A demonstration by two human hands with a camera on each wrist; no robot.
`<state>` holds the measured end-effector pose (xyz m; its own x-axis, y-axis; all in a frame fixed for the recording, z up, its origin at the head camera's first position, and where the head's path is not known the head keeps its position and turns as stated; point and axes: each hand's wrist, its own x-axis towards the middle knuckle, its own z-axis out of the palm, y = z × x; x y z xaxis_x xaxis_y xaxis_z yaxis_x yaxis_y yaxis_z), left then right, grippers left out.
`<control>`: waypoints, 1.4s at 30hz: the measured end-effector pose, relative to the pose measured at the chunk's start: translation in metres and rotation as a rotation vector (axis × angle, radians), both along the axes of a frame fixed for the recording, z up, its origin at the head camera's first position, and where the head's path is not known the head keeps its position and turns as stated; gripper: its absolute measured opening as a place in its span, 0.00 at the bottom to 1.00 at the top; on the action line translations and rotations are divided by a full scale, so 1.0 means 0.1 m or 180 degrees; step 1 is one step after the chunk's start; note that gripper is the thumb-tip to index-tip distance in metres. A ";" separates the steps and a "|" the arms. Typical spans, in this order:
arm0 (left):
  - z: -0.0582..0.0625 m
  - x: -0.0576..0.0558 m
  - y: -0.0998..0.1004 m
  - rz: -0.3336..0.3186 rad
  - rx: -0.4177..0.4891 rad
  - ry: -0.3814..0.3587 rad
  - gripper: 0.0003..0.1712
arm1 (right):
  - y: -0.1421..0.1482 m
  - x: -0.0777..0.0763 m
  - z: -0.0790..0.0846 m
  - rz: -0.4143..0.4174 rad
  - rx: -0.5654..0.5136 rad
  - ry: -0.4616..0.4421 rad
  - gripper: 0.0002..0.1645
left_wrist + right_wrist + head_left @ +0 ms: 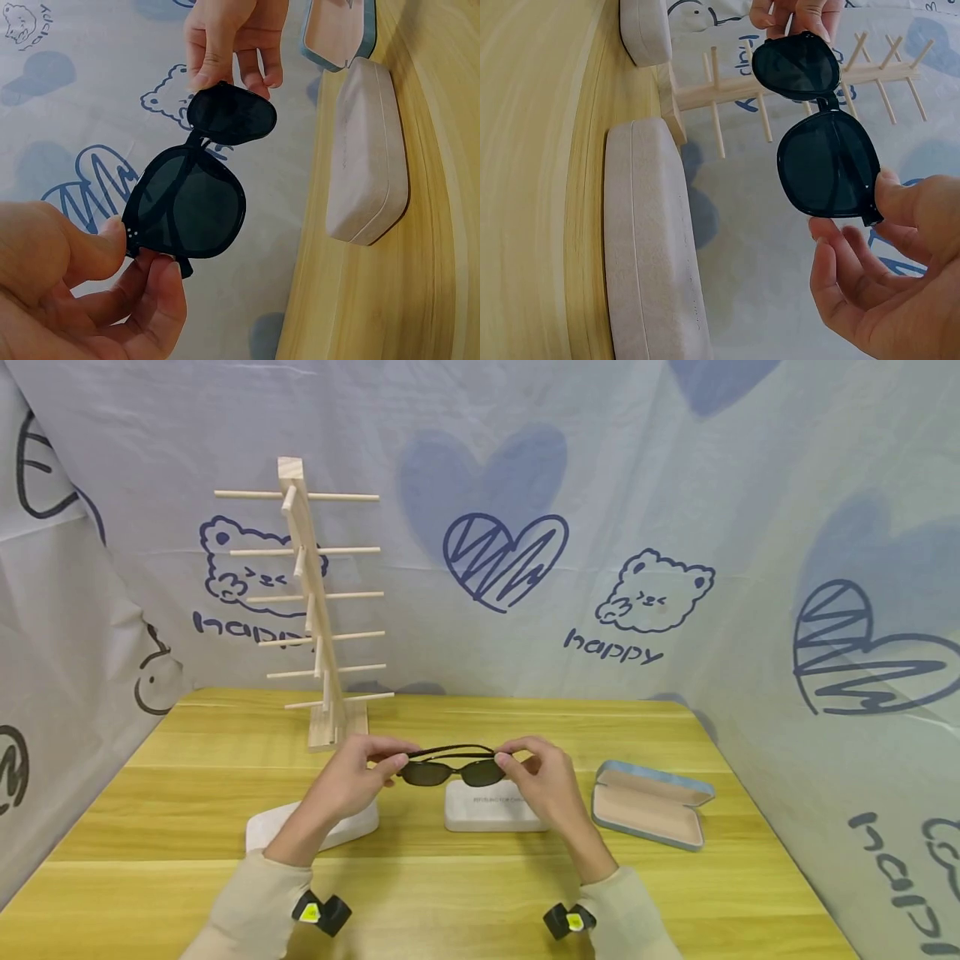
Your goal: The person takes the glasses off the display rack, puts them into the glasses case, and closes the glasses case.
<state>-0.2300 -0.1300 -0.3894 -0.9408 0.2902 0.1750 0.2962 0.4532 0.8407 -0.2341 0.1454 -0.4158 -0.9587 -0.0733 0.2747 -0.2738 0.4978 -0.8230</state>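
Both hands hold a pair of dark sunglasses (426,773) in the air above the table. My left hand (348,783) pinches one outer end of the frame between thumb and fingers. At the other end, my right hand (542,783) grips the frame the same way. The arms look folded in behind the lenses; one shows through the dark lens (191,202) in the left wrist view. Just below the sunglasses lies a closed white glasses case (491,814) with small lettering on top. Another white case (351,829) sits partly hidden under my left forearm.
To the right, a blue-grey glasses case (648,810) lies with its lid up, showing a pale lining. A wooden display rack (309,568) with several pegs stands at the back left. Printed cloth (495,652) hangs behind and beside the wooden table (450,893).
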 end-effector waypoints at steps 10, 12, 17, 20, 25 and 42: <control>-0.05 -0.02 0.02 0.0085 0.0040 -0.0108 0.14 | 0.02 -0.03 0.00 0.0068 -0.0052 0.0019 0.08; -0.05 -0.02 0.03 0.0089 0.0056 -0.0124 0.14 | 0.03 -0.04 0.01 0.0055 -0.0056 0.0004 0.08; -0.07 -0.03 0.08 0.0099 0.0097 -0.0155 0.14 | 0.08 -0.04 0.04 -0.0060 -0.0039 -0.0008 0.09; -0.08 -0.03 0.11 0.0126 0.0125 -0.0167 0.14 | 0.12 -0.04 0.05 -0.0083 -0.0040 -0.0021 0.09; -0.10 -0.02 0.15 0.0151 0.0165 -0.0160 0.13 | 0.18 -0.04 0.03 -0.0038 -0.0115 -0.0118 0.08; -0.15 -0.02 0.27 0.0212 0.0391 -0.0222 0.13 | 0.35 -0.04 -0.02 -0.0050 0.0053 -0.0038 0.11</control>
<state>-0.2319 -0.1027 -0.4041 -0.9683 0.2073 0.1391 0.2081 0.3623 0.9086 -0.2376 0.1804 -0.4174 -0.9630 -0.0626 0.2622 -0.2561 0.5157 -0.8176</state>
